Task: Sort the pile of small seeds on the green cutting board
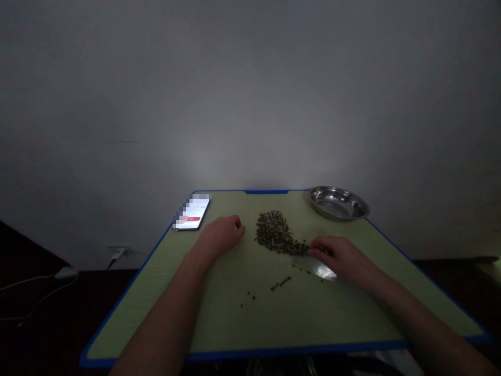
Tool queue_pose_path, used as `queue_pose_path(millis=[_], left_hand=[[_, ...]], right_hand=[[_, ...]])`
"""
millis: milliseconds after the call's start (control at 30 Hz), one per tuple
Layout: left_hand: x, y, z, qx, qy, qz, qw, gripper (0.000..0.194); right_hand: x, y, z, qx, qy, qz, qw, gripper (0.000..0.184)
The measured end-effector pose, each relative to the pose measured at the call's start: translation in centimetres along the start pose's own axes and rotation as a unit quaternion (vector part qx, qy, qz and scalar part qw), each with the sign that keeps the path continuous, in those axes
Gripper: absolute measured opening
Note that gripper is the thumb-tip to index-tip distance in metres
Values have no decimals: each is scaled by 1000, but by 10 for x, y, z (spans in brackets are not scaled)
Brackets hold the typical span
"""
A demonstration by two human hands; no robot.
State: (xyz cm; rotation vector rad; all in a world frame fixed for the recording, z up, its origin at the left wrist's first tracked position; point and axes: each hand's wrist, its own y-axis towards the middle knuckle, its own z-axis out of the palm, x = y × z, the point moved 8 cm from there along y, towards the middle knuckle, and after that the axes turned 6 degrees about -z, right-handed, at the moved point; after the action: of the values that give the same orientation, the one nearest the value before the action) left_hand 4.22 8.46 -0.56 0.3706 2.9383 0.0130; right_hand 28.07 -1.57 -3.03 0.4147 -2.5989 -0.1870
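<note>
A heap of small dark grains (274, 230), like peppercorns or seeds, lies spread on the pale green tabletop, with a narrow tail trailing to the right. At the end of that tail is my right hand (336, 256), thumb and fingers pinched together among the grains. What the pinch holds is too small to make out. Under that hand a shiny, silvery or clear piece of film (324, 270) partly shows. My left hand (223, 233) rests left of the heap with fingers curled in, nothing visible in it. Several stray grains (281, 283) lie nearer the front.
A shallow steel bowl (338, 203) stands at the back right corner. A lit phone (192, 213) lies at the back left. The table (235, 324) has a blue rim and stands against a grey wall. Left of it are a wall socket with a plug (117, 254) and white cables.
</note>
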Motion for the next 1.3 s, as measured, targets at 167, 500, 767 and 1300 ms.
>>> queue_pose_path(millis=[167, 500, 767, 1300], left_hand=[[0, 0, 1, -7, -1, 4, 1000, 33], [-3, 0, 1, 2, 1, 13, 1000, 33], [-2, 1, 2, 5, -6, 11, 1000, 33], [-1, -1, 0, -4, -7, 9, 1000, 32]], right_hand=[[6, -1, 2, 5, 16, -4, 1000, 23], [-5, -14, 2, 24, 31, 21, 999, 24], [-7, -12, -1, 17, 21, 13, 1000, 23], [13, -7, 7, 17, 16, 6, 1000, 20]])
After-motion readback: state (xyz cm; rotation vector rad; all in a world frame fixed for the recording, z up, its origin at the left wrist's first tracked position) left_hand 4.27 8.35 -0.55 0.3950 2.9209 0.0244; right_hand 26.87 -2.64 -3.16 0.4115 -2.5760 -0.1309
